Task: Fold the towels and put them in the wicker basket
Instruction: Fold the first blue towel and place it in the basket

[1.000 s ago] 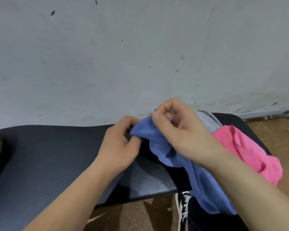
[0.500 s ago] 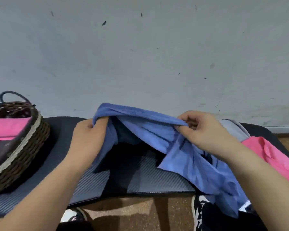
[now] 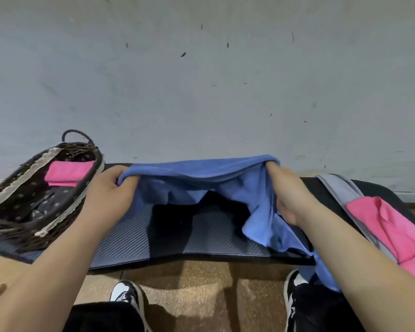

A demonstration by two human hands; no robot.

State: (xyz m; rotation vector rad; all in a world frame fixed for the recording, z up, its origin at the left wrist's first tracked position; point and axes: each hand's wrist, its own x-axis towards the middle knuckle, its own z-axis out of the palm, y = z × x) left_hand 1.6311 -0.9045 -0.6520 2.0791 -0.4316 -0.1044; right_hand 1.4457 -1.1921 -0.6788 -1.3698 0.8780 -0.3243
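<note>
A blue towel [image 3: 201, 173] hangs stretched between my hands above the dark mat [image 3: 130, 238]. My left hand [image 3: 108, 195] grips its left top corner and my right hand [image 3: 290, 192] grips its right top corner. The towel's lower right part droops over the mat's front edge. The wicker basket [image 3: 17, 231] stands at the left on the mat, with a folded pink towel [image 3: 67, 173] inside it. On the right lie a crumpled pink towel [image 3: 391, 226] and, under it, a grey towel [image 3: 340, 190].
A grey wall [image 3: 201, 80] rises right behind the mat. Below the mat's front edge is a speckled brown floor [image 3: 201, 283] with my two black-and-white shoes [image 3: 127, 295].
My hands have moved apart and spread the blue towel's top edge wide. The view has swung left, so the basket shows more fully.
</note>
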